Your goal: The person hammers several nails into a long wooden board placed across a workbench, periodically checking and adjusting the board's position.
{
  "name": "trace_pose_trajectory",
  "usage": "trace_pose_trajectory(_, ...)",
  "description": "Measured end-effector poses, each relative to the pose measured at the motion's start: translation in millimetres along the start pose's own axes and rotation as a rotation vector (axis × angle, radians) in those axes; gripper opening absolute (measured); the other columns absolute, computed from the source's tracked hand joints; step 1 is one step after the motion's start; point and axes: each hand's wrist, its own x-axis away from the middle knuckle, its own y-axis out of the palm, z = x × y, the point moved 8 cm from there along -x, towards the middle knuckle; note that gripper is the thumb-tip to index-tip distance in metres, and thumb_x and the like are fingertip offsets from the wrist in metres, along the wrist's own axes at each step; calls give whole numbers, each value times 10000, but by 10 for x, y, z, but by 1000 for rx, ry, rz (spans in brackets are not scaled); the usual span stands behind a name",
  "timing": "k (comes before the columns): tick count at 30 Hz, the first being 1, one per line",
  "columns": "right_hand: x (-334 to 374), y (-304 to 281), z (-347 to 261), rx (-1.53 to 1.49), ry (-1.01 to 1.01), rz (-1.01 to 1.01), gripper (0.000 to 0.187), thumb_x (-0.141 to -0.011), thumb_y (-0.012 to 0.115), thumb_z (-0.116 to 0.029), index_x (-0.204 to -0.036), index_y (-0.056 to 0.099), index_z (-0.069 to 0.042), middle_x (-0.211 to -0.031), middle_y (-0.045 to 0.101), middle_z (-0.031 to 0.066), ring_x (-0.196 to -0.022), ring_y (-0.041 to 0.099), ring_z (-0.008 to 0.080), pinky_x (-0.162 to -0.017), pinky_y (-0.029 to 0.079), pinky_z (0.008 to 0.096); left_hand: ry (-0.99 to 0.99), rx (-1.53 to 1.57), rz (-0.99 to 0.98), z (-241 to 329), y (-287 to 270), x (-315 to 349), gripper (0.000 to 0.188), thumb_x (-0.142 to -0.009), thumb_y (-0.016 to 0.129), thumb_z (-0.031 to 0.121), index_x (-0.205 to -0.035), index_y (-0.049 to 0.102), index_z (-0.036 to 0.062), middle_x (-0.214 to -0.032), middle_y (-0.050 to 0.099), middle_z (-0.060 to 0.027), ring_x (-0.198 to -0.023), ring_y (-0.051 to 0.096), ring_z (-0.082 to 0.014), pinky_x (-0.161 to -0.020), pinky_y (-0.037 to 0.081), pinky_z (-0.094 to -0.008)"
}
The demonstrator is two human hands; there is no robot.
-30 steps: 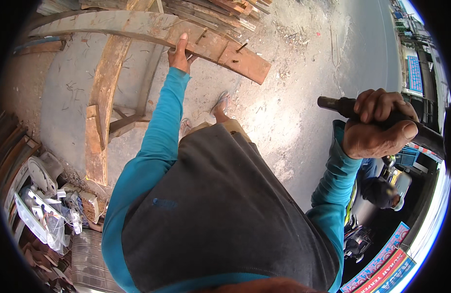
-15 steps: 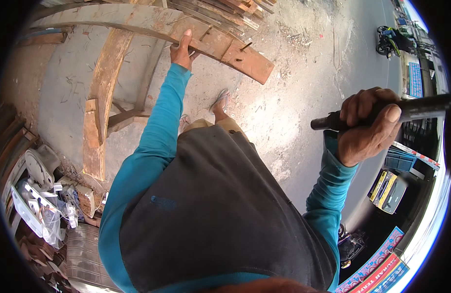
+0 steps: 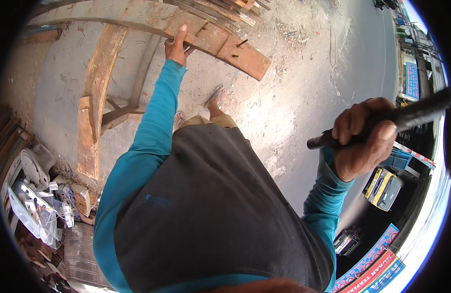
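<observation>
My left hand [image 3: 177, 46] grips the edge of a long wooden plank [image 3: 137, 10], its thumb on the top face and its fingers partly hidden below. Near the plank's right end, two nails [image 3: 242, 43] stick up from the wood. Out to the right, my right hand [image 3: 366, 136] is wrapped round a dark, round bar-like handle [image 3: 421, 109], raised well apart from the plank. The handle's short end shows left of the fist, and its far end runs out of view, so I cannot tell what tool it belongs to.
Another plank [image 3: 94, 88] stands on wooden supports [image 3: 119, 120] at left. Stacked boards [image 3: 220, 10] lie beyond. A metal drum [image 3: 84, 256] and plastic scrap [image 3: 45, 215] are at lower left. A road [image 3: 365, 63] with a yellow-fronted vehicle [image 3: 383, 188] runs along the right.
My right hand has dropped slightly and the handle's far end tilts higher. My left hand keeps its hold on the plank. The motorcycle on the road has moved farther off.
</observation>
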Motion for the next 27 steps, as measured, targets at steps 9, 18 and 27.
trace_pose_trajectory(9, 860, 60, 1844, 450, 851, -520, 370, -1027, 554, -371, -905, 514, -24, -668, 502, 10, -516, 465, 77, -449, 413, 267, -14, 27, 35, -86, -13, -9, 1068, -743, 843, 471, -1462, 232, -28, -1398, 475, -196, -1233, 539, -317, -994, 512, -495)
trace_pose_trajectory(18, -146, -259, -374, 29, -284, 126, 500, -1015, 510, -532, -966, 551, -36, -629, 443, 10, -443, 428, 100, -392, 393, 254, -4, -22, -4, 42, 69, 180, 935, -784, 783, 525, -1463, 382, 22, -1383, 491, -165, -1260, 511, -318, -1056, 429, -479)
trace_pose_trajectory(27, 1008, 293, 1953, 538, 815, -684, 352, -1018, 585, -336, -928, 565, 4, -685, 552, 115, -652, 558, 205, -623, 481, 384, -10, -16, 14, 13, 74, 103, 918, -811, 779, 478, -1488, 351, 30, -1417, 477, -166, -1305, 491, -322, -1068, 427, -504)
